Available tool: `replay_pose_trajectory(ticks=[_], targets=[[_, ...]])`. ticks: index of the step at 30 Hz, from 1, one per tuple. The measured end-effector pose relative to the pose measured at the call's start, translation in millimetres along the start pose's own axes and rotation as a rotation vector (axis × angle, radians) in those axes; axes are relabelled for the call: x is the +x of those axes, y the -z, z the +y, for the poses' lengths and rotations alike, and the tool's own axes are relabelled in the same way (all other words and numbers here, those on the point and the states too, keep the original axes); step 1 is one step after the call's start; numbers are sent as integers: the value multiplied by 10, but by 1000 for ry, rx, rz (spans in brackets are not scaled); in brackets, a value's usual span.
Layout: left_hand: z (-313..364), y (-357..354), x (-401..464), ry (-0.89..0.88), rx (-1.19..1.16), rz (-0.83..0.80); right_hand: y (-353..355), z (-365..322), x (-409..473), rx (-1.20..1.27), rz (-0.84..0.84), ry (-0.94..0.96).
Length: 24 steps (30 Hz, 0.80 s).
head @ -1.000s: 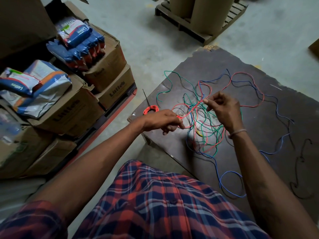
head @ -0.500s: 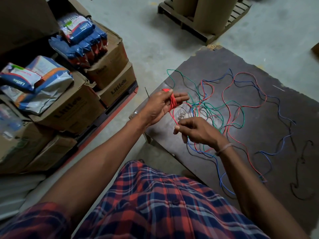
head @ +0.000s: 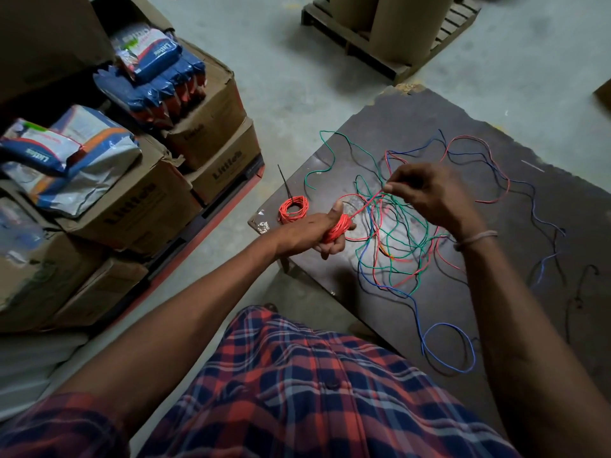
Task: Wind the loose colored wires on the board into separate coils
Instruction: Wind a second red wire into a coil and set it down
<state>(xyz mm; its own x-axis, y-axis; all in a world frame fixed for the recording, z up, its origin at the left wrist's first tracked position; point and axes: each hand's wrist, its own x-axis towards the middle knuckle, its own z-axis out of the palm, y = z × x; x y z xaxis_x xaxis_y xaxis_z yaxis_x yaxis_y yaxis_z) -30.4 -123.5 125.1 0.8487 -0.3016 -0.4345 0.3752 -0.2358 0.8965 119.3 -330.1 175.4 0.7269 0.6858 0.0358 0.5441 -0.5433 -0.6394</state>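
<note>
A dark board (head: pixel 413 117) lies on the floor with a tangle of red, green and blue wires (head: pixel 396 246) on it. My left hand (head: pixel 314 233) is shut on a small red wire coil (head: pixel 337 228) wound around its fingers, held above the board's left edge. A strand of red wire runs taut from that coil up to my right hand (head: pixel 426 193), which pinches it above the tangle. A finished red coil (head: pixel 292 209) rests near the board's left corner. A blue wire loop (head: pixel 449 347) lies at the near edge.
Cardboard boxes (head: pixel 142 206) stacked with blue and white packets (head: pixel 66 153) stand to the left on a red pallet. A wooden pallet with cardboard rolls (head: pixel 390 34) sits at the back. Thin black wires (head: pixel 582 292) lie on the board's right side. My plaid shirt fills the foreground.
My right hand has risen from the near side of the tangle to above it, pulling the red strand taut. My left hand with its red coil has dropped lower and turned.
</note>
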Motion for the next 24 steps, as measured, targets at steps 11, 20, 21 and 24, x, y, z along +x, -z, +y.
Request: replay_pose_trajectory(ticks=[11, 20, 21, 24], targets=[[169, 100, 7, -270, -760, 64, -1003, 100, -342, 322, -190, -202], [92, 205, 78, -127, -401, 393, -925, -499, -529, 290, -536, -116], [80, 209, 71, -99, -330, 399, -852, -532, -516, 312, -533, -110], [7, 216, 74, -59, -126, 388, -583, -603, -462, 560, -556, -207]])
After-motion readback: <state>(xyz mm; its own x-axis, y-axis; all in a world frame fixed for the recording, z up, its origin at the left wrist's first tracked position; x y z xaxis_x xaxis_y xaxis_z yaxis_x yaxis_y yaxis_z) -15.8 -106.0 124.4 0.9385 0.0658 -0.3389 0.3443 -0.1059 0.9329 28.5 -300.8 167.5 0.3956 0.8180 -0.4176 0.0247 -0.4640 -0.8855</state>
